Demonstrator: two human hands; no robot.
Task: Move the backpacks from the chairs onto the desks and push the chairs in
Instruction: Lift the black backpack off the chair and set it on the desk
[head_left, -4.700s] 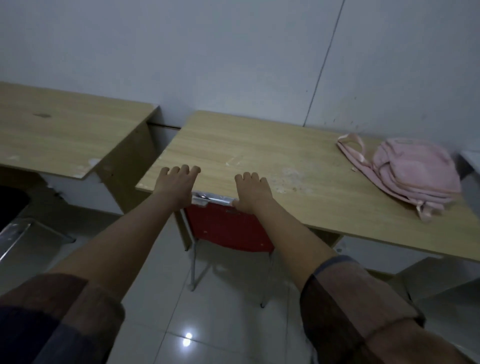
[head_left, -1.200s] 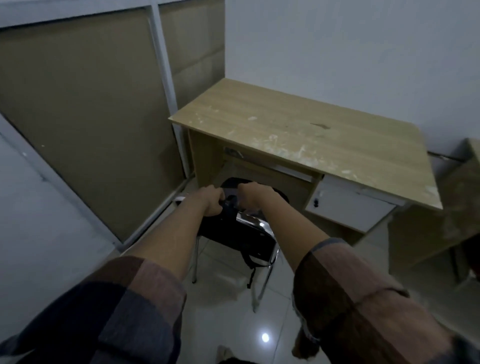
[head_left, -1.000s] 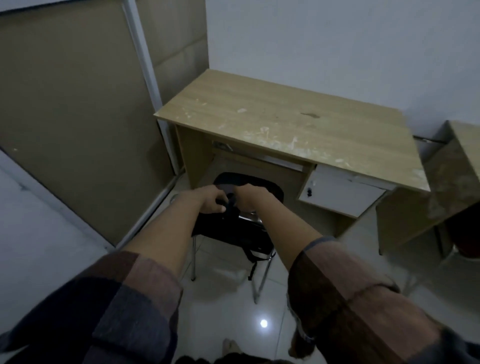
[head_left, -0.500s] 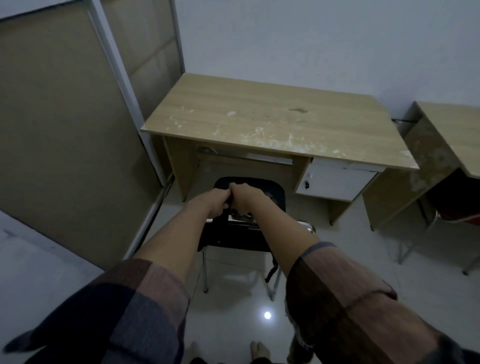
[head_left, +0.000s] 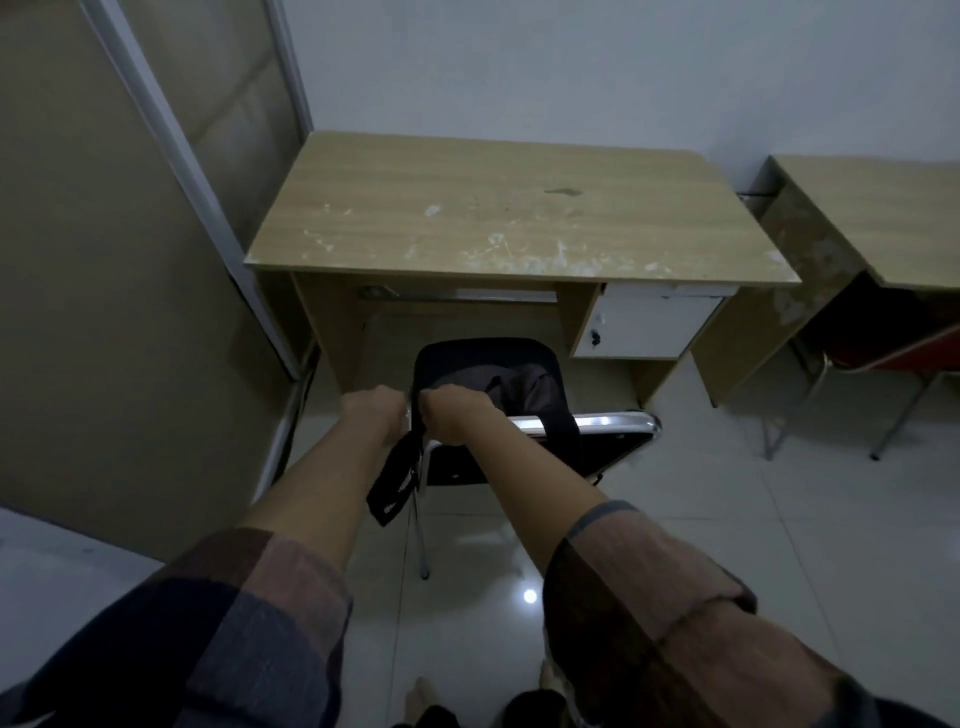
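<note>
Both the left hand (head_left: 375, 410) and right hand (head_left: 451, 415) clench the black backpack (head_left: 498, 382) on the chair (head_left: 613, 423), at six o'clock from the desk (head_left: 509, 213). One strap (head_left: 397, 480) dangles and may snag the chair's back rail, tipping it.

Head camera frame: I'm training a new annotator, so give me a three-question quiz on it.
1. True or false: the black backpack already lies on the desk.
2. What do the left hand and right hand grip? A) drawer B) backpack C) chair leg
3. Fill in: one backpack strap is looped over the black chair's ____.

Key: 1 false, it sits on the chair; 2 B; 3 backrest.
</note>
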